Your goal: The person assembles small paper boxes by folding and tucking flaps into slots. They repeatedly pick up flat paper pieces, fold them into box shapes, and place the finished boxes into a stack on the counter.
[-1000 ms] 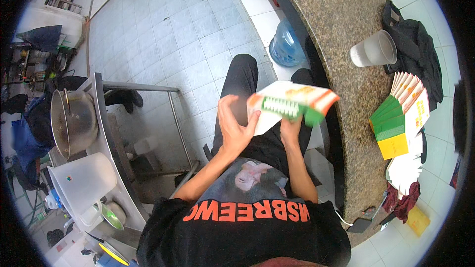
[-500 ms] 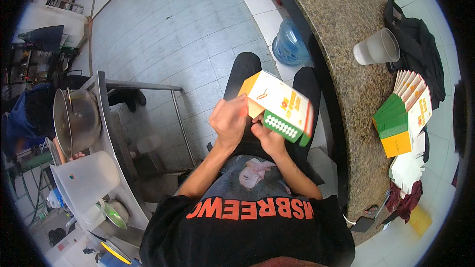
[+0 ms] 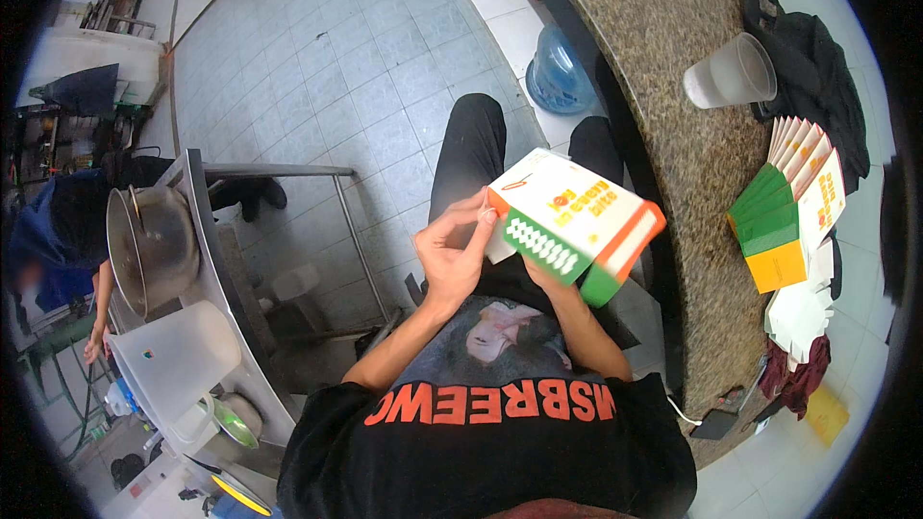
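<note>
A folding cardboard box (image 3: 567,194), white with a green patterned side and orange ends, is held above my lap, tilted to the right. At its left end, the thumb and fingers of my left hand (image 3: 454,255) pinch the edge by a white flap. My right hand (image 3: 550,281) supports the box from below, its fingers hidden behind the green side. A loose green flap (image 3: 601,286) hangs from the box's right end.
On the granite counter (image 3: 663,144) to my right are a fan of flattened boxes (image 3: 777,255), a translucent cup (image 3: 731,72) and a black bag (image 3: 817,86). At left, a metal table bears a large pot (image 3: 168,250) and a plastic tub (image 3: 183,365). Another person's arm (image 3: 101,312) shows beyond.
The box has turned and shifted right, showing more of its green side and orange end. My left hand has gone from a closed fist to a pinch at the box's end.
</note>
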Demonstrator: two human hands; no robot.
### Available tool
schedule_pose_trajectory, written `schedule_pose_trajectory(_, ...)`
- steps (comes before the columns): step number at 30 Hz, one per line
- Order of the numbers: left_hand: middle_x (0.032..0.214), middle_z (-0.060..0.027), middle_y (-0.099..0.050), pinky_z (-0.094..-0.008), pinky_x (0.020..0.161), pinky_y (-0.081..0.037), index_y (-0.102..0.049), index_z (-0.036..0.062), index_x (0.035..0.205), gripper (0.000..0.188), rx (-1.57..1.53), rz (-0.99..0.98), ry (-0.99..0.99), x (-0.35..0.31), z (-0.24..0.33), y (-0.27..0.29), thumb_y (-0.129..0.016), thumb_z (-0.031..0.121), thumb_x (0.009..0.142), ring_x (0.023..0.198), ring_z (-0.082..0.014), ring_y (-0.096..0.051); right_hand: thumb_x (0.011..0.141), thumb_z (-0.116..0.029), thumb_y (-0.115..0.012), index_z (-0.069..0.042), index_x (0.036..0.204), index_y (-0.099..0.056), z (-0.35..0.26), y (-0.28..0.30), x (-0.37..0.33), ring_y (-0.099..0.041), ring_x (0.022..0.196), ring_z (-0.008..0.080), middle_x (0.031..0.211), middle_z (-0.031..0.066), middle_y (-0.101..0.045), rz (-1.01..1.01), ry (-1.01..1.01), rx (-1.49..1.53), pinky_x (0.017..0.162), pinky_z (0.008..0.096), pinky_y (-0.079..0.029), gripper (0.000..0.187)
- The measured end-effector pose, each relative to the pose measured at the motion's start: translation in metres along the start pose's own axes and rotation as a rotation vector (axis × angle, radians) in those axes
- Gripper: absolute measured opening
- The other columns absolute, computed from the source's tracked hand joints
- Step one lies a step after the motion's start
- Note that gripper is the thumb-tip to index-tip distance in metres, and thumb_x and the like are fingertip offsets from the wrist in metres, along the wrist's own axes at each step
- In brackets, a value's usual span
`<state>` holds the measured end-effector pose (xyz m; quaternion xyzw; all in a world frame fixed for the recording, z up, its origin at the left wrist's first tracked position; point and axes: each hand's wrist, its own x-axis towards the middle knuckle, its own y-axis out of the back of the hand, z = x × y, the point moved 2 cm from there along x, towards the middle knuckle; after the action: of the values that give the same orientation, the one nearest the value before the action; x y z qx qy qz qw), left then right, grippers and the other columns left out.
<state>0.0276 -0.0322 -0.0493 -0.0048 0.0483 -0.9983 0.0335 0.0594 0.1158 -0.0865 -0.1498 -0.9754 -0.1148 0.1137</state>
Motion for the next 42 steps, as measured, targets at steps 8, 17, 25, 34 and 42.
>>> schedule_pose_trajectory(8,0.105,-0.0171,-0.077,-0.0330,0.089,-0.054,-0.080,-0.0019,0.098,0.010,0.117,-0.154,0.076,0.006,0.011,0.007,-0.077,0.002,0.089,0.099,-0.0213,-0.072,0.088,-0.005,-0.081,0.000,0.118,-0.070,-0.031,0.018,0.015,-0.068,0.104,0.0199,0.114,0.0083,-0.073,-0.130,0.057,-0.040,0.090,0.0351,-0.054,0.033)
schedule_pose_trajectory(17,0.088,-0.0111,-0.074,-0.0329,0.079,-0.053,-0.078,-0.0008,0.091,0.005,0.223,-0.197,-0.104,0.016,0.020,0.005,-0.079,0.003,0.088,0.085,-0.0193,-0.069,0.086,-0.007,-0.081,0.000,0.119,-0.070,-0.025,0.014,0.037,-0.067,0.106,0.0221,0.115,0.0096,-0.072,-0.121,-0.110,0.080,0.091,0.0363,-0.054,0.035)
schedule_pose_trajectory(25,0.087,-0.0116,-0.074,-0.0316,0.074,-0.053,-0.078,-0.0010,0.091,0.005,0.209,-0.151,-0.084,0.014,0.017,0.006,-0.079,0.002,0.087,0.081,-0.0195,-0.070,0.086,-0.008,-0.082,-0.001,0.119,-0.070,-0.024,0.014,0.039,-0.067,0.109,0.0241,0.116,0.0107,-0.071,-0.143,-0.140,0.113,0.092,0.0373,-0.054,0.036)
schedule_pose_trajectory(34,0.096,-0.0109,-0.073,-0.0271,0.077,-0.054,-0.079,-0.0024,0.095,0.007,0.296,-0.213,-0.094,0.014,0.020,0.008,-0.078,-0.002,0.088,0.088,-0.0153,-0.069,0.084,-0.010,-0.082,-0.002,0.120,-0.070,-0.026,0.015,0.040,-0.066,0.111,0.0264,0.118,0.0120,-0.071,-0.156,-0.146,0.117,0.093,0.0384,-0.054,0.038)
schedule_pose_trajectory(42,0.093,-0.0120,-0.076,-0.0326,0.078,-0.057,-0.081,0.0000,0.090,0.011,0.274,-0.317,-0.068,0.024,0.020,0.010,-0.084,0.004,0.081,0.088,-0.0225,-0.073,0.084,-0.012,-0.082,-0.002,0.120,-0.070,-0.032,0.022,0.044,-0.065,0.114,0.0284,0.119,0.0131,-0.070,-0.180,-0.152,0.103,0.093,0.0395,-0.053,0.039)
